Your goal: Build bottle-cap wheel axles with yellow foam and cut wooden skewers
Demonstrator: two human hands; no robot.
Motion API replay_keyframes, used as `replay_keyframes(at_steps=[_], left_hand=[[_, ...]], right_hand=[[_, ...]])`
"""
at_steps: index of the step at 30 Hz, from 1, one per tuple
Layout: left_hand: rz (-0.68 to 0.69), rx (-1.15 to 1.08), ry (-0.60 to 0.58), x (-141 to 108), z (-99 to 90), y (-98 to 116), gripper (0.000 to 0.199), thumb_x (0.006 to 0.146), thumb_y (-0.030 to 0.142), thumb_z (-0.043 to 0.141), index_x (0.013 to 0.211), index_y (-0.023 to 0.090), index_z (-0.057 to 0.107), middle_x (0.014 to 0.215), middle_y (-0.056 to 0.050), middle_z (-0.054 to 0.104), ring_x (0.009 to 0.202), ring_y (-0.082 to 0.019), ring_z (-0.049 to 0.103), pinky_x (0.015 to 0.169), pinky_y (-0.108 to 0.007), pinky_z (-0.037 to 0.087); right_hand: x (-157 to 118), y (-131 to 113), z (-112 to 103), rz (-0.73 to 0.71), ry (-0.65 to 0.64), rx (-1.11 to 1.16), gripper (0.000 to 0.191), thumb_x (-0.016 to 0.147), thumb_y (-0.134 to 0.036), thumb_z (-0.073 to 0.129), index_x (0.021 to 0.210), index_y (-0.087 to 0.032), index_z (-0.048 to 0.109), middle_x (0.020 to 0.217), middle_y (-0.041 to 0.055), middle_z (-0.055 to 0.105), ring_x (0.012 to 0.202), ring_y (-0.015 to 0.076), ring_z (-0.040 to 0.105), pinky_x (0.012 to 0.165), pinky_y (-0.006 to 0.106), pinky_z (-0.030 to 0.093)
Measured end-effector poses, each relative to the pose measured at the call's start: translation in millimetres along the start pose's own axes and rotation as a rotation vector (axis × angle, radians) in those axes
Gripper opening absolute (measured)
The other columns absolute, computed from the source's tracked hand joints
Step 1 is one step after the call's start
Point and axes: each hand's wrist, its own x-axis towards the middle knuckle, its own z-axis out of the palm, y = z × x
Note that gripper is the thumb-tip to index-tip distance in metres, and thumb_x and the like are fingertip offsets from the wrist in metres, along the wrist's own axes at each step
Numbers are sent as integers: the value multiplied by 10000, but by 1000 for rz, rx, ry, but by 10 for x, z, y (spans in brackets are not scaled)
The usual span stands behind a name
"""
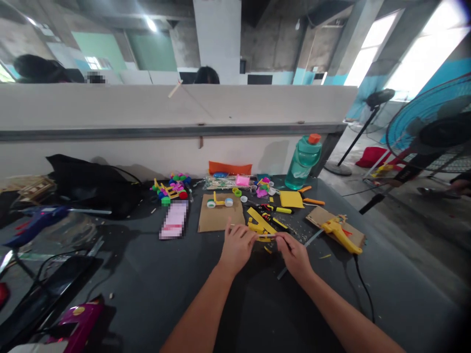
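Between my two hands a thin, light-coloured stick [267,236] is stretched level above the table. My left hand [237,245] pinches one end of it, and my right hand [292,252] grips the other. Just behind the stick lie cut yellow strips [260,221] with small yellow scraps. A sheet of brown cardboard [217,223] is beyond my left hand, bearing a small yellow piece with round white-and-blue ends [221,200]. Yellow-and-black cutters or knives [280,210] rest past the strips. The stick's exact kind cannot be made out.
A yellow glue gun [340,233] lies on cardboard at the right, its cord trailing forward. A green water bottle [303,164] stands by the back panel. At left are a blue glue gun [37,220], a black bag [91,186] and a phone [174,220]. A fan [437,127] stands right.
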Motion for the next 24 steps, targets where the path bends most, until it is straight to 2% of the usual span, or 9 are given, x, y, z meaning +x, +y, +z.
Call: replay_keyframes(at_steps=[3, 6, 9, 13, 16, 19, 22, 24], left_hand=[[-208, -10, 114, -15, 25, -152, 211, 895, 279, 400, 870, 199, 593, 782, -44, 627, 797, -183, 566, 866, -377, 405], [-363, -84, 162, -16, 71, -260, 234, 907, 298, 365, 938, 181, 564, 804, -62, 638, 753, -181, 590, 680, -284, 436], [-388, -132, 124, -10, 110, -285, 240, 910, 312, 356, 976, 184, 548, 832, -57, 651, 742, -170, 609, 645, -260, 429], [-398, -125, 69, -8, 128, -275, 248, 905, 332, 362, 993, 192, 547, 851, -54, 667, 740, -170, 629, 636, -251, 435], [-412, -64, 62, -11, 125, -276, 250, 901, 338, 369, 993, 198, 554, 847, -54, 671, 715, -169, 630, 625, -247, 431], [-398, -12, 37, -7, 118, -267, 254, 900, 332, 367, 977, 195, 566, 830, -53, 670, 680, -163, 622, 610, -240, 419], [-387, 22, 22, 2, 108, -245, 250, 898, 319, 365, 953, 194, 575, 833, -56, 669, 686, -165, 622, 611, -238, 412], [-389, 44, 14, 5, 96, -224, 250, 896, 316, 366, 954, 194, 577, 835, -58, 668, 701, -169, 622, 617, -240, 412]], right_hand=[[-7, 12, -6, 68, 58, 63, 283, 906, -366, 363, 1039, -196, 545, 638, -18, 525, 535, 131, 516, 516, 236, 418], [-3, 8, 7, 75, 73, 83, 276, 900, -360, 372, 1057, -194, 525, 676, -15, 523, 551, 124, 514, 518, 235, 413], [3, -19, 46, 52, 99, 97, 259, 895, -338, 381, 1058, -192, 519, 695, -9, 526, 576, 127, 529, 539, 244, 429], [-23, -145, 35, -69, 195, 124, 217, 886, -294, 399, 1040, -198, 518, 713, 4, 530, 611, 139, 547, 570, 268, 456], [-60, -337, -112, -208, 294, 106, 196, 872, -244, 434, 1036, -207, 533, 750, 24, 549, 624, 143, 554, 574, 281, 466], [-57, -563, -358, -337, 431, 125, 194, 856, -217, 461, 1037, -211, 533, 748, 27, 549, 598, 140, 543, 537, 277, 458], [22, -702, -630, -286, 557, 224, 177, 870, -238, 438, 1031, -209, 505, 704, 3, 511, 524, 115, 495, 485, 254, 425], [108, -692, -797, -205, 540, 293, 184, 877, -248, 424, 1049, -212, 482, 710, -8, 496, 495, 95, 461, 469, 235, 405]])
